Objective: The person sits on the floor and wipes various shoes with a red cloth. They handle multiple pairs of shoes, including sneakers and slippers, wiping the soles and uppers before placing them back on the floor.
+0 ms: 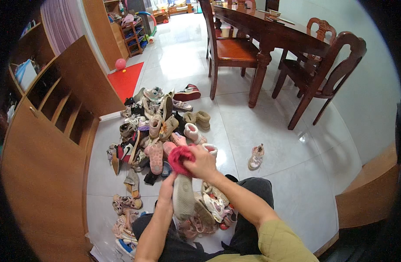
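My left hand [167, 188] grips a shoe whose pale grey ridged sole [183, 198] faces up towards me. Bunched in my right hand [203, 162] is a crimson cloth [180, 159], at the far end of that shoe; blur hides whether it touches. Just beyond my hands spreads a large heap of shoes, with a pink-soled shoe [155, 158] and a red, black and white sneaker [128, 149] on its near side. Between my knees lie more shoes, among them a white and pink sneaker [215, 207].
To the left stands a wooden shoe cabinet [43, 183] with its door [89, 72] swung out. A single small shoe [256, 157] sits apart on the tiled floor. Ahead are a dark wooden dining table [262, 29] and chairs [235, 49]. A pink ball [120, 64] rests by a red mat [127, 80].
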Tool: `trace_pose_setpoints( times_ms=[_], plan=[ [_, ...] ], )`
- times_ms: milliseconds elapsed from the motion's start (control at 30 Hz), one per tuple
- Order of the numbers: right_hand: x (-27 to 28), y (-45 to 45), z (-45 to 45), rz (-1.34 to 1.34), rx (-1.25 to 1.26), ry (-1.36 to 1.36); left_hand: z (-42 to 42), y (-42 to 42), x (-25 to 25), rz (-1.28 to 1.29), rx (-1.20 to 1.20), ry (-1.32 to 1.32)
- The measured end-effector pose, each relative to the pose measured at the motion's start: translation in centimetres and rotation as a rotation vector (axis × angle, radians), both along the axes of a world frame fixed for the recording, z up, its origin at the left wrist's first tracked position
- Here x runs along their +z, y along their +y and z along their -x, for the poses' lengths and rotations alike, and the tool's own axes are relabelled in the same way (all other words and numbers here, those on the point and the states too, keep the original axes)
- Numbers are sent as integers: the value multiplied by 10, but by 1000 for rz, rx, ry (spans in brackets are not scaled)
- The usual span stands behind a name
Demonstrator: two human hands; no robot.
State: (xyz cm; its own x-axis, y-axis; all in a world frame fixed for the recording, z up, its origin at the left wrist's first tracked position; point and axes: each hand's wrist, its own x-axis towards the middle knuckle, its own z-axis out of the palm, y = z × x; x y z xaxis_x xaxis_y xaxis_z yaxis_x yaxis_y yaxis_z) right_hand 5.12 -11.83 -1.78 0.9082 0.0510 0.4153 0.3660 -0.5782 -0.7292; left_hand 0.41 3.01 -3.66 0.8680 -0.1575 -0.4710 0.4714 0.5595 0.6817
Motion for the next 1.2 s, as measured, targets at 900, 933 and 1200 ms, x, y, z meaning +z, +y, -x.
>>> trace_pose_setpoints(
  times_ms=[900,933,1200],
  plan=[
    [12,24,51,-55,376,-78,-22,36,-55,490,72,-90],
    [9,23,41,-57,317,-70,-14,30,-55,353,117,-98],
    [3,14,30,-230,197,174,-4,2,-4,122,144,32]
  ],
)
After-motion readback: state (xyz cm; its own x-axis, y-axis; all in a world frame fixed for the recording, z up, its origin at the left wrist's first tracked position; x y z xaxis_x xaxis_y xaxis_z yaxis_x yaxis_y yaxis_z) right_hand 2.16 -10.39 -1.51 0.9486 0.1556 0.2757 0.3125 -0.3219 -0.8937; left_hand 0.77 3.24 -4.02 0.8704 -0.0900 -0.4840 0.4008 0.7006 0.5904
